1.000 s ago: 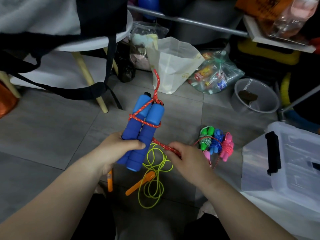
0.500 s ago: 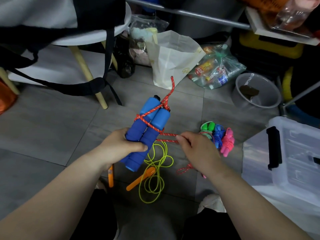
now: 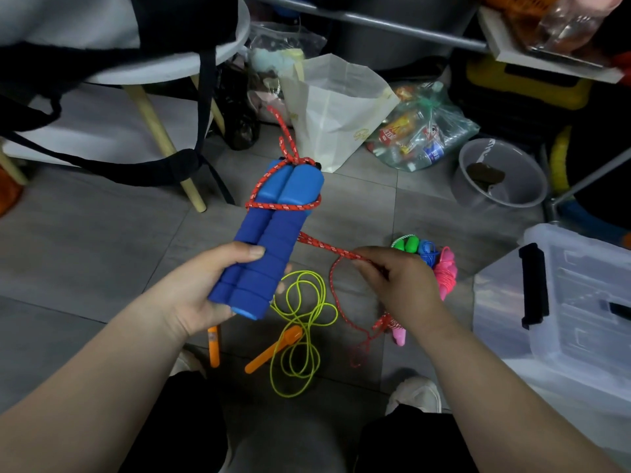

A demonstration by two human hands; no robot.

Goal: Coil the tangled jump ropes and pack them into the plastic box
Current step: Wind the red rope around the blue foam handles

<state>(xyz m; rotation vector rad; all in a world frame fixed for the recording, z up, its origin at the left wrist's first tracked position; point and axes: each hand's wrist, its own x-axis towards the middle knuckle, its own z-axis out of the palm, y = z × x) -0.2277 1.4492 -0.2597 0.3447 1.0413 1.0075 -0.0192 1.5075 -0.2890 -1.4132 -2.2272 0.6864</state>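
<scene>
- Left hand [image 3: 205, 288] grips the blue handles [image 3: 273, 233] above the floor [image 3: 102, 250]; right hand [image 3: 399, 285] pinches the red rope [image 3: 324, 246].
- Best to wrap it taut, turns side by side; plastic box [image 3: 580, 302] sits at right.

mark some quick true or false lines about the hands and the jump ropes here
1. The left hand grips the two blue handles. True.
2. The red rope is wound round a pair of orange handles. False: it is wound round the upper part of the blue handles.
3. The right hand pinches the red rope. True.
4. The yellow-green rope is already packed in the plastic box. False: it lies loose on the floor, outside the plastic box.
</scene>
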